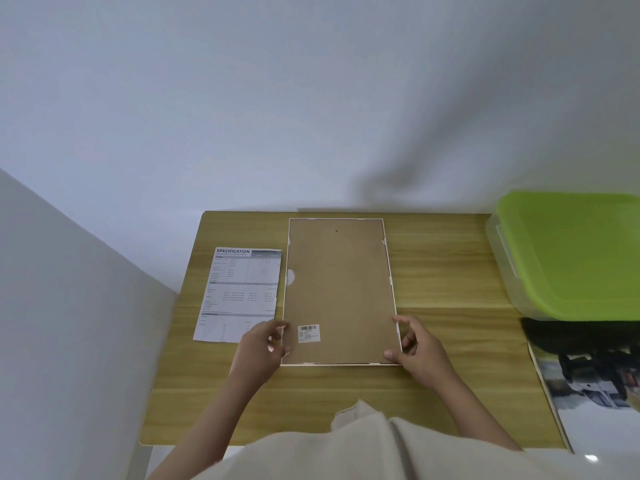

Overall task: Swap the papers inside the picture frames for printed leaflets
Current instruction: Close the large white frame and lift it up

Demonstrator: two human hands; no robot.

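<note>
A picture frame (pixel 341 289) lies face down on the wooden table (pixel 443 271), its brown backing board up, with a thin white rim and a barcode sticker near the front. My left hand (pixel 261 348) grips the frame's front left corner. My right hand (pixel 415 348) grips the front right corner, thumb on the backing. A printed leaflet (pixel 239 294) headed "SPECIFICATION" lies flat just left of the frame, its near corner partly under my left hand.
A clear plastic box with a green lid (pixel 571 254) stands at the table's right edge. Below it lie a black object (pixel 581 337) and a printed picture (pixel 588 403) off the table's right side. White walls close in behind and to the left.
</note>
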